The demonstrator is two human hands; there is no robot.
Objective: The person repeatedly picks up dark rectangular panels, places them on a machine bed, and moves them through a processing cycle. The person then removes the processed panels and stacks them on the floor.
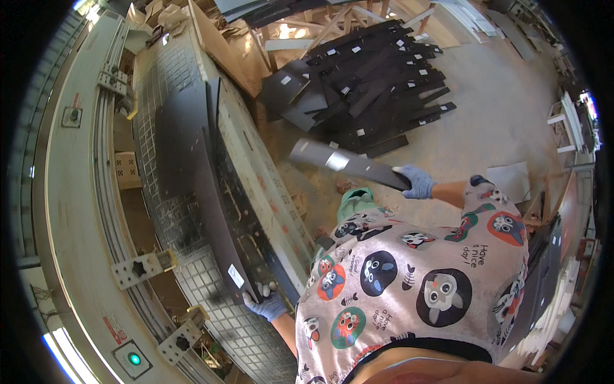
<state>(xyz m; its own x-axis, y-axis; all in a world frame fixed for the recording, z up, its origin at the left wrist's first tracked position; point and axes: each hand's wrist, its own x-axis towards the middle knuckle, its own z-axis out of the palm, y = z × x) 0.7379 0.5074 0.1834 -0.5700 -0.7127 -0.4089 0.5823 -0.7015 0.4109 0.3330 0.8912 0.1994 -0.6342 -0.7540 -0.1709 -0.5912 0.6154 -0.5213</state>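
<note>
My right hand (417,182), in a blue-grey glove, grips one end of a dark narrow board (358,168) with a white label. That board is held out over the floor and looks slightly blurred. On the left, my gloved left hand (267,306) closes around the near end of a long dark board (220,211), which also bears a white label near my fingers. This board lies lengthwise along the machine's gridded bed (220,301). Beside it, farther up the bed, rests a wide dark panel (182,141).
A long pale machine beam (73,211) with rails, clamps and a lit green button (134,359) runs along the left. Many dark labelled boards (377,83) lie heaped on the floor ahead. White pieces (563,121) stand at the right, and a wooden panel (230,48) leans beyond the bed.
</note>
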